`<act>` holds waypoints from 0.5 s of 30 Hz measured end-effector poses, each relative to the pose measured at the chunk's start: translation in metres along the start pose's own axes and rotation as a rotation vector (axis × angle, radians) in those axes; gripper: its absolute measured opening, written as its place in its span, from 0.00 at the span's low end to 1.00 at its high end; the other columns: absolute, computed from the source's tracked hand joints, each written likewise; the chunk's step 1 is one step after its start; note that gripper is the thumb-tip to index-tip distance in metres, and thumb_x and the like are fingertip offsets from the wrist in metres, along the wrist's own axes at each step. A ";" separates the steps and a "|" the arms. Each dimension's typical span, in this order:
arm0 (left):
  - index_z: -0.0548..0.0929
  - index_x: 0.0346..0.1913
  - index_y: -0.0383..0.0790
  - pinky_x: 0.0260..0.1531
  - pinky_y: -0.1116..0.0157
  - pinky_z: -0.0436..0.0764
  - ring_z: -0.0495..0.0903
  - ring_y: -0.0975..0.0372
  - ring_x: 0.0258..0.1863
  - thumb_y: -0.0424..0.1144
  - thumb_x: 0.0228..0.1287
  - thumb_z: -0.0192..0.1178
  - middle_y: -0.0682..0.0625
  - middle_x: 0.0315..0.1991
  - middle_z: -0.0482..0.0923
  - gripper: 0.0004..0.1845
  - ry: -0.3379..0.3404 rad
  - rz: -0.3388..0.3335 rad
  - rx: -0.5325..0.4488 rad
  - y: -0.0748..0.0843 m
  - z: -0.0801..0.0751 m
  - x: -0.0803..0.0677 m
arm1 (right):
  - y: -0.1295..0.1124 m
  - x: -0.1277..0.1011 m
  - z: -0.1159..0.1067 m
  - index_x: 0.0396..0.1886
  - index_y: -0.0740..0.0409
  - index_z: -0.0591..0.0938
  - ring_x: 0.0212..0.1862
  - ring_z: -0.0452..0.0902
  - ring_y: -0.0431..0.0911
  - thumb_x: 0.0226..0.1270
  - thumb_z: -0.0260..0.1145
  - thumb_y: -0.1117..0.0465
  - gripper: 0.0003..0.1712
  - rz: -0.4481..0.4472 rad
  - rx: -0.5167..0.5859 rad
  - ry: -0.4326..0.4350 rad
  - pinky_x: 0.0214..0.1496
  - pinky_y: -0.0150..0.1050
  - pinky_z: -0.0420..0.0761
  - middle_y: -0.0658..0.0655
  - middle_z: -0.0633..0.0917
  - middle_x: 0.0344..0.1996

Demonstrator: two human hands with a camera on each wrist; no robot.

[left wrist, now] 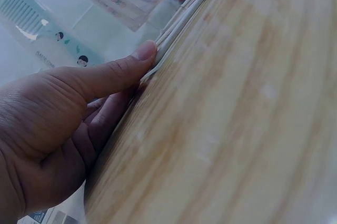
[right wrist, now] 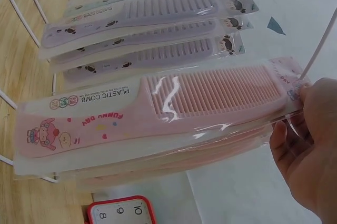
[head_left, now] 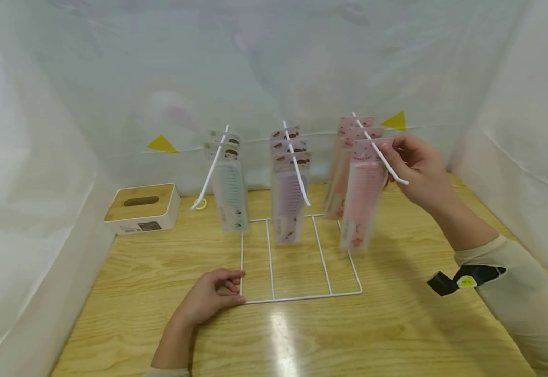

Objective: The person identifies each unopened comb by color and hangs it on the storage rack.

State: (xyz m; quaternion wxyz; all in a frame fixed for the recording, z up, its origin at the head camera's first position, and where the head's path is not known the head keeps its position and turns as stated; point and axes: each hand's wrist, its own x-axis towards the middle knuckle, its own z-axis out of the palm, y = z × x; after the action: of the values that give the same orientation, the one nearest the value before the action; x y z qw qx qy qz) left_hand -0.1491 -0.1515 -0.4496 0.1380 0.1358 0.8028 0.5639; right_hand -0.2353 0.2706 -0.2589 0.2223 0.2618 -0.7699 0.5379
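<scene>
My right hand (head_left: 420, 170) pinches the top of the front packaged pink comb (head_left: 365, 196), which hangs on the right prong (head_left: 389, 166) of a white wire rack. More pink packs hang behind it. "PLASTIC COMB" is printed on its card in the right wrist view. Several purple combs (head_left: 290, 196) hang from the middle prong and green combs (head_left: 231, 188) from the left one. Down at the rack's near left corner, my left hand (head_left: 208, 297) grips the base wire (head_left: 302, 298). Its thumb (left wrist: 121, 71) lies over the wire in the left wrist view.
A white tissue box with a wooden lid (head_left: 160, 199) stands on the wood-grain table (head_left: 127, 303) at the back left. Next to it lies a small yellow ring (head_left: 201, 205). A red-framed clock (right wrist: 121, 211) shows behind the pink packs. White sheeting (head_left: 264, 63) surrounds the table.
</scene>
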 end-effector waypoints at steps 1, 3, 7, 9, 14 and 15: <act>0.80 0.59 0.28 0.42 0.71 0.86 0.79 0.61 0.42 0.33 0.53 0.76 0.38 0.48 0.78 0.30 0.001 0.002 -0.002 0.000 0.000 -0.001 | 0.001 0.001 0.000 0.38 0.64 0.79 0.19 0.75 0.40 0.76 0.56 0.69 0.06 -0.004 0.011 -0.011 0.19 0.28 0.78 0.53 0.78 0.21; 0.80 0.59 0.28 0.42 0.72 0.86 0.79 0.61 0.42 0.33 0.53 0.76 0.38 0.48 0.78 0.30 0.002 0.004 -0.005 0.000 0.000 -0.002 | 0.003 0.002 0.000 0.38 0.63 0.79 0.19 0.75 0.40 0.76 0.56 0.70 0.06 -0.004 0.051 -0.026 0.19 0.29 0.79 0.54 0.78 0.21; 0.79 0.61 0.29 0.43 0.72 0.85 0.79 0.60 0.44 0.34 0.54 0.76 0.37 0.50 0.78 0.31 -0.010 -0.020 -0.021 0.003 -0.001 -0.002 | 0.005 0.002 -0.003 0.40 0.63 0.80 0.20 0.76 0.40 0.74 0.57 0.71 0.06 -0.001 0.096 -0.036 0.19 0.28 0.77 0.54 0.80 0.25; 0.77 0.64 0.31 0.44 0.72 0.84 0.80 0.58 0.46 0.37 0.55 0.75 0.38 0.53 0.78 0.33 -0.019 -0.045 -0.016 0.009 -0.005 -0.002 | 0.006 -0.001 -0.007 0.43 0.64 0.81 0.24 0.78 0.39 0.73 0.58 0.72 0.06 -0.005 0.114 -0.028 0.22 0.27 0.77 0.53 0.82 0.29; 0.72 0.69 0.36 0.49 0.61 0.85 0.79 0.49 0.56 0.43 0.64 0.69 0.37 0.62 0.74 0.33 0.045 0.016 0.161 0.048 -0.036 -0.009 | 0.012 -0.017 -0.030 0.52 0.65 0.81 0.39 0.80 0.32 0.73 0.60 0.70 0.11 -0.016 -0.129 0.013 0.37 0.19 0.77 0.40 0.84 0.39; 0.72 0.69 0.36 0.50 0.57 0.85 0.78 0.47 0.57 0.44 0.65 0.68 0.37 0.63 0.73 0.33 0.079 0.060 0.244 0.059 -0.046 -0.010 | 0.014 -0.022 -0.036 0.53 0.64 0.81 0.42 0.79 0.30 0.74 0.60 0.68 0.12 -0.009 -0.221 0.016 0.40 0.17 0.77 0.37 0.84 0.41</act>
State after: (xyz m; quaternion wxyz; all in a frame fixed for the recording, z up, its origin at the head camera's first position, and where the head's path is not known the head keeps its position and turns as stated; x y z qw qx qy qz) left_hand -0.1531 -0.1756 -0.3785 0.0717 0.1535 0.8658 0.4708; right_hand -0.2255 0.3122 -0.2706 0.2585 0.2350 -0.8214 0.4510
